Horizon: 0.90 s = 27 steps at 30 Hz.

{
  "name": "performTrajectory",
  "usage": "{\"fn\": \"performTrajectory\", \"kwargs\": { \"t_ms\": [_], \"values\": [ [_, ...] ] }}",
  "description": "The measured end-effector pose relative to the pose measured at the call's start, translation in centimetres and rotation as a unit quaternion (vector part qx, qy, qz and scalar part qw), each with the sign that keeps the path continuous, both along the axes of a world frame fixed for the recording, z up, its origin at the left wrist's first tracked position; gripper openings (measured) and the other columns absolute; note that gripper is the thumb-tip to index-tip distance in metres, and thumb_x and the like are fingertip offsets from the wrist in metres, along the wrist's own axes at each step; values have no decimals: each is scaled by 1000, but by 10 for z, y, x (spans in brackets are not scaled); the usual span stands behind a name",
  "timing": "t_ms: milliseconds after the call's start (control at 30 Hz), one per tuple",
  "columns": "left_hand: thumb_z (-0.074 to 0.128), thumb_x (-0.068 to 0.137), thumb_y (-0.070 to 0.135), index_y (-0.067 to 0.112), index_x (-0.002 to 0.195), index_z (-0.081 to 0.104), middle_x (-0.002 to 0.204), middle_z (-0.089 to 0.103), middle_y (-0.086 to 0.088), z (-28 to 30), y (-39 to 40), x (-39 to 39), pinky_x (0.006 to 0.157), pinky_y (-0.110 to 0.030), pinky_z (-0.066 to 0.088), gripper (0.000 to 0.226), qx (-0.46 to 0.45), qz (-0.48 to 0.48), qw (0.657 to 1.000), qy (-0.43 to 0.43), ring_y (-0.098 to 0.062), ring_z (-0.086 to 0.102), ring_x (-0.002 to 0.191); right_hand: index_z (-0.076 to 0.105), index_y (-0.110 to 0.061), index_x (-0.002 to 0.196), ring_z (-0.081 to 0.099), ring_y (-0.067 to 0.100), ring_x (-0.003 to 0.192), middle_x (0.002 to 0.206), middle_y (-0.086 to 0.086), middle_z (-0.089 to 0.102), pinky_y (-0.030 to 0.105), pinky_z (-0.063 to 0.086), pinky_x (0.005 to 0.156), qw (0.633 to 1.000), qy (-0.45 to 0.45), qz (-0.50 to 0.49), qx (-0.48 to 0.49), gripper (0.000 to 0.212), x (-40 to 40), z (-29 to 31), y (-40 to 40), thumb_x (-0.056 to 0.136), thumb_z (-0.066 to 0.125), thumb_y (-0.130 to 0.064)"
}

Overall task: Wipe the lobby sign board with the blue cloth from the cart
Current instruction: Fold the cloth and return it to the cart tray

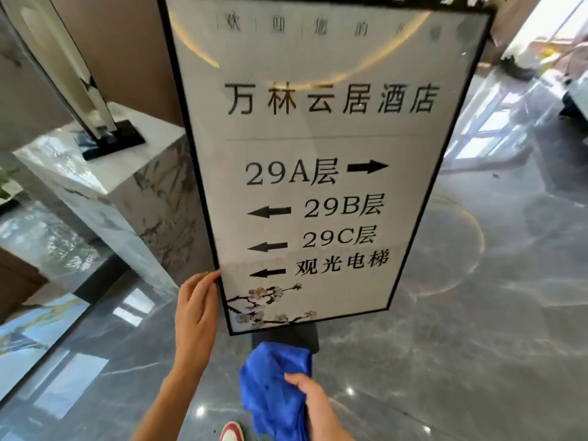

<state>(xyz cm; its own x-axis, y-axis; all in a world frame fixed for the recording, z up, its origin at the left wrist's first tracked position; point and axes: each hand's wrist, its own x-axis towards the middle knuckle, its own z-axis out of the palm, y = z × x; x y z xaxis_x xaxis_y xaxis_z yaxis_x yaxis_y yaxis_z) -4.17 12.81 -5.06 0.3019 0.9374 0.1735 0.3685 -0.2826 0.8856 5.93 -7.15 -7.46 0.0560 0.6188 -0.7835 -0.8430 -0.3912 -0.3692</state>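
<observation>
The lobby sign board (321, 148) stands upright in front of me, a tall black-framed panel with Chinese text, arrows and a blossom print at the bottom. My left hand (195, 310) holds its lower left frame edge, fingers on the rim. Below the board, my right hand (310, 397) grips a bunched blue cloth (273, 386), which hangs apart from the panel, in front of the sign's dark base (286, 337).
A marble pedestal (105, 186) with a black-based sculpture (95, 122) stands close on the left of the sign. Glossy grey stone floor (461, 345) spreads to the right and front. My shoe (232, 431) shows at the bottom edge. Blurred furniture sits far right.
</observation>
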Motion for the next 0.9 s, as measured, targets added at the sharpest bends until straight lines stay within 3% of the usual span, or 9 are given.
{"fn": "performTrajectory", "kwargs": {
  "t_ms": [100, 200, 267, 333, 433, 500, 633, 733, 900],
  "values": [
    [52, 103, 12, 31, 104, 70, 104, 72, 2, 16, -21, -8, 95, -23, 47, 26, -114, 2, 993, -39, -19, 67, 104, 76, 6, 78, 73, 32, 71, 84, 25, 72, 32, 58, 57, 998, -36, -10, 48, 27, 9, 39, 6, 60, 71, -14],
    [53, 102, 16, 18, 100, 75, 93, 77, -12, 42, -31, -9, 81, -36, 55, 22, -306, -38, 943, -128, -34, 71, 98, 78, 1, 90, 72, 33, 84, 97, 23, 74, 35, 56, 68, 997, -51, -19, 57, 34, 27, 70, 11, 70, 70, -24],
    [55, 98, 31, 18, 100, 77, 105, 76, -15, 65, -36, -4, 74, -34, 55, 25, -380, -77, 913, -128, -25, 72, 95, 79, 1, 93, 73, 35, 87, 103, 24, 74, 37, 58, 70, 995, -67, -20, 72, 34, 40, 92, 16, 76, 67, -27],
    [54, 91, 47, 15, 113, 73, 118, 72, -17, 79, -39, 4, 78, -37, 56, 43, -454, -106, 870, -160, -22, 70, 103, 79, 0, 90, 73, 34, 86, 100, 22, 75, 37, 59, 72, 993, -71, -25, 94, 33, 52, 112, 23, 76, 68, -28],
    [40, 88, 68, 15, 132, 64, 135, 63, -17, 99, -36, 10, 97, -53, 50, 73, -575, -181, 762, -239, -36, 59, 126, 79, -2, 90, 74, 33, 87, 99, 21, 75, 38, 60, 75, 986, -82, -34, 143, 32, 68, 140, 32, 75, 72, -30],
    [36, 93, 69, 17, 136, 61, 142, 56, -21, 113, -33, 15, 100, -60, 45, 72, -589, -200, 732, -279, -43, 52, 131, 80, -2, 90, 74, 32, 87, 99, 20, 75, 38, 60, 74, 984, -83, -43, 154, 33, 78, 154, 37, 76, 73, -30],
    [74, 87, 40, 2, 120, 70, 124, 65, -30, 141, -30, 38, 86, -57, 55, 50, -511, -210, 806, -211, -45, 65, 109, 78, 3, 103, 73, 36, 102, 117, 25, 71, 40, 60, 80, 987, -71, -44, 139, 44, 97, 175, 43, 87, 63, -35],
    [76, 80, 27, -3, 112, 72, 115, 67, -34, 158, -25, 52, 89, -61, 52, 44, -472, -207, 835, -194, -41, 67, 95, 78, 0, 106, 72, 36, 102, 119, 25, 71, 44, 59, 84, 986, -99, -50, 123, 47, 113, 190, 42, 85, 69, -41],
    [77, 73, 35, 6, 99, 78, 91, 76, -17, 180, -15, 66, 67, -39, 61, 39, -419, -233, 856, -193, -25, 73, 75, 66, -3, 128, 64, 35, 122, 129, 20, 67, 49, 46, 111, 978, -156, -21, 138, 49, 137, 215, 41, 92, 64, -36]
  ]
}}
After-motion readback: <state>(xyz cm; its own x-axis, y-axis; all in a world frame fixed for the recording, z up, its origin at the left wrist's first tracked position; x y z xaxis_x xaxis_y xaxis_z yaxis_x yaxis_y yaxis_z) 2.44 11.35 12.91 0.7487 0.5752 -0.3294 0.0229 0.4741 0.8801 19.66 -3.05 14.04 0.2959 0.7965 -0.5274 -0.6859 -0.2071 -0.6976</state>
